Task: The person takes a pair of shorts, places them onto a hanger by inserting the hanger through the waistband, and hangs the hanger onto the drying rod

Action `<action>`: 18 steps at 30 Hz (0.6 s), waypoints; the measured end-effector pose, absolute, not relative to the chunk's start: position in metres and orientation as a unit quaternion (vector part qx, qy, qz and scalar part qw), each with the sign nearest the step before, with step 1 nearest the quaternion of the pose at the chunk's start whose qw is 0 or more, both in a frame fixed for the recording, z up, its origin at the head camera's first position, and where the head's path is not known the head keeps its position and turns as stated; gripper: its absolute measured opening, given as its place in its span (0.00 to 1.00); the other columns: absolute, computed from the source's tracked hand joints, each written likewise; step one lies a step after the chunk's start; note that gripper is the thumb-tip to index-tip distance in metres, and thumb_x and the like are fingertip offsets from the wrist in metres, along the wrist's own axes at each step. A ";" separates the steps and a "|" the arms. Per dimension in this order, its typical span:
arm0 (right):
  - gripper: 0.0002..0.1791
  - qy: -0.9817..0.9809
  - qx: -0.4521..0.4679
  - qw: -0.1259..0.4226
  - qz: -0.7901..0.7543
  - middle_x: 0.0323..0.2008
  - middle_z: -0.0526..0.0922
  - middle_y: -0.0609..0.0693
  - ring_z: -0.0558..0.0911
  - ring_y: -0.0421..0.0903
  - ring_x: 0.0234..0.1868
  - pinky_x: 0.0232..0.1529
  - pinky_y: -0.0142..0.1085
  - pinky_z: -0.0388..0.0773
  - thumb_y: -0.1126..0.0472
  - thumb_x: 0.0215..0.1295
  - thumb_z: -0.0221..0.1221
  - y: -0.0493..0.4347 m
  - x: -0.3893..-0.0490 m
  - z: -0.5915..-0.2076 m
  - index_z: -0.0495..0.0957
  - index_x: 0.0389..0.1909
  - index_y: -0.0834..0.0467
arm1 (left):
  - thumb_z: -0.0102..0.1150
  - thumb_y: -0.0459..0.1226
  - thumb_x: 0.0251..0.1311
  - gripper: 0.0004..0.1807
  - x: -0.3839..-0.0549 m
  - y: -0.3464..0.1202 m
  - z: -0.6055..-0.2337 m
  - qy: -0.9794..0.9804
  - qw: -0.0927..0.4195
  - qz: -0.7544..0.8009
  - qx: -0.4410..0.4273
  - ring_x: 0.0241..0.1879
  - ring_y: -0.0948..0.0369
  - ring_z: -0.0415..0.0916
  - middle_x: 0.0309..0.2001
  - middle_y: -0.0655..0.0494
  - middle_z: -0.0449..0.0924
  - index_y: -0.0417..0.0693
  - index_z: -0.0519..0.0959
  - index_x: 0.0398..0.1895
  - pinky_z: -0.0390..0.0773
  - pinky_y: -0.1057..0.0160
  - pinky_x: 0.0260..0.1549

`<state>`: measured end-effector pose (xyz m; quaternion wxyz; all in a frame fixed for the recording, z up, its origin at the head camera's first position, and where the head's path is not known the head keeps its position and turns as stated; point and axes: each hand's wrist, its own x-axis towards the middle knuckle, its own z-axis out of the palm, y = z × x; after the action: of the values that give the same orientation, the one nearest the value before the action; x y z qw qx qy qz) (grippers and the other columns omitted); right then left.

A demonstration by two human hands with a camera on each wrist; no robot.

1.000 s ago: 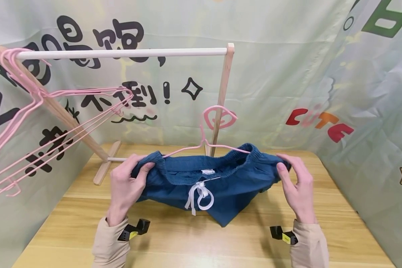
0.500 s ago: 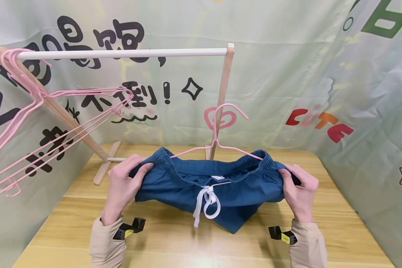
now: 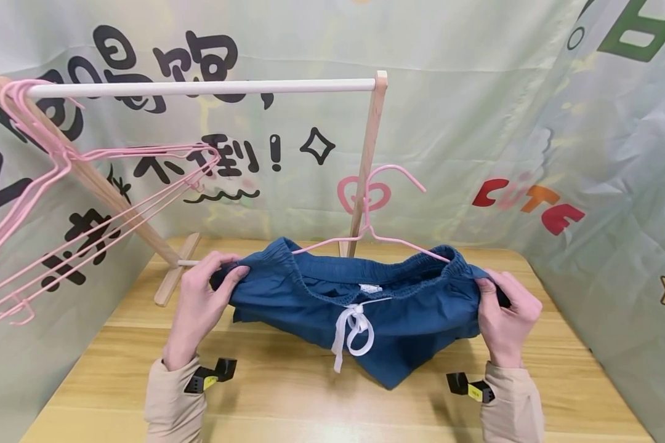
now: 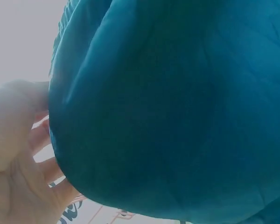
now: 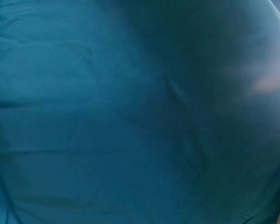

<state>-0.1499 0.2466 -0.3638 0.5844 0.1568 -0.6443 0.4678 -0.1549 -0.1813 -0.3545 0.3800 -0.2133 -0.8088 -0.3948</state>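
Blue shorts with an elastic waist and a white drawstring bow are stretched between both hands above the table. My left hand pinches their left side between thumb and fingers, and my right hand pinches the right side. A pink hanger sits inside the waistband; its hook and sloping shoulders show above, while its lower part is hidden in the cloth. In the left wrist view, blue cloth fills most of the picture, with the left hand at its edge. Cloth covers nearly the whole right wrist view.
A drying rack with a white rail and wooden posts stands at the back left. Pink hangers hang at the rail's left end. Below lies the wooden table, with a printed curtain behind and at the sides.
The hanger has shifted right, its hook turning more to the right. The shorts and right hand have moved right, and the waistband has spread wider. The left hand keeps its grip, nearly in place.
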 end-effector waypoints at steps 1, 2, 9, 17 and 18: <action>0.09 -0.643 0.156 0.585 0.470 0.26 0.79 0.36 0.73 0.27 0.28 0.35 0.20 0.65 0.74 0.59 0.64 0.246 -0.150 -0.363 0.81 0.26 0.80 | 0.69 0.24 0.55 0.11 -0.155 -0.181 -0.354 -0.806 0.382 -0.399 -0.213 0.39 0.66 0.78 0.37 0.51 0.86 0.42 0.84 0.40 0.71 0.76 0.46; 0.09 -0.641 0.156 0.584 0.472 0.27 0.80 0.35 0.74 0.27 0.28 0.35 0.20 0.66 0.74 0.59 0.64 0.246 -0.149 -0.363 0.80 0.26 0.80 | 0.69 0.23 0.55 0.11 -0.155 -0.181 -0.354 -0.805 0.381 -0.401 -0.213 0.39 0.66 0.78 0.37 0.50 0.86 0.42 0.84 0.40 0.71 0.76 0.46; 0.08 -0.646 0.177 0.572 0.474 0.31 0.83 0.36 0.78 0.27 0.32 0.38 0.21 0.70 0.75 0.59 0.64 0.242 -0.149 -0.365 0.81 0.26 0.80 | 0.69 0.33 0.60 0.04 -0.153 -0.175 -0.354 -0.844 0.393 -0.308 -0.197 0.36 0.57 0.81 0.33 0.54 0.85 0.49 0.84 0.37 0.74 0.60 0.36; 0.10 -0.658 0.210 0.550 0.469 0.28 0.83 0.43 0.79 0.29 0.34 0.41 0.22 0.72 0.72 0.61 0.65 0.236 -0.151 -0.364 0.81 0.28 0.79 | 0.62 0.44 0.67 0.14 -0.158 -0.170 -0.355 -0.788 0.512 -0.300 -0.166 0.31 0.53 0.78 0.28 0.47 0.84 0.42 0.86 0.33 0.69 0.57 0.26; 0.10 -0.662 0.217 0.543 0.469 0.29 0.83 0.44 0.79 0.29 0.34 0.41 0.22 0.72 0.72 0.61 0.65 0.236 -0.151 -0.364 0.81 0.29 0.78 | 0.60 0.46 0.69 0.17 -0.159 -0.169 -0.355 -0.777 0.530 -0.302 -0.157 0.30 0.53 0.78 0.27 0.47 0.84 0.42 0.86 0.33 0.67 0.57 0.26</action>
<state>-0.1506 0.2361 -0.3640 0.5431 0.2165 -0.6621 0.4688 -0.1589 -0.1689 -0.3553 0.5303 -0.1569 -0.7766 -0.3018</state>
